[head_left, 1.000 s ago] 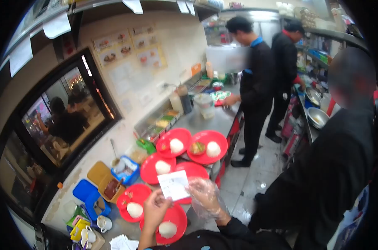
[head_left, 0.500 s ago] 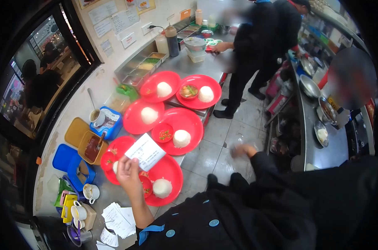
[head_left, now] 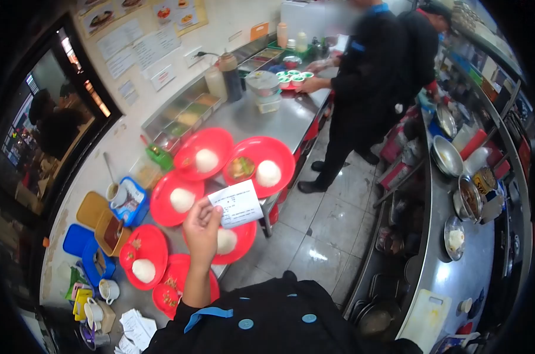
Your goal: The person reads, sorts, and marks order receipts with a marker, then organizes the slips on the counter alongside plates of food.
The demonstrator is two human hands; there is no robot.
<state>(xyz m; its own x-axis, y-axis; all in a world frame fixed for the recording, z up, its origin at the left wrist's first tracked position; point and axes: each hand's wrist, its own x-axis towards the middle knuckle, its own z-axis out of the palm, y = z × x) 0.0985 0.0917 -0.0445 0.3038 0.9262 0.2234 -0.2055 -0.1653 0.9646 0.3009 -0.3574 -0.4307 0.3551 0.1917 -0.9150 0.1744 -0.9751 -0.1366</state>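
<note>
Mid-frame, the left hand [head_left: 201, 229] pinches a printed slip [head_left: 239, 205] above red plates [head_left: 207, 137]; the right hand's state cannot be told.

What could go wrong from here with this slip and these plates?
The slip in your left hand hangs over rice and might touch it. Your forearm crosses the front plate and could brush its food. The right plate, near the counter edge, might get bumped off.

The room is bright. White light shines back off the floor tiles [head_left: 316, 255] and the metal desk [head_left: 441, 274]. The picture bends near its dark, round edges. One head [head_left: 355, 17] is smudgy.
</note>
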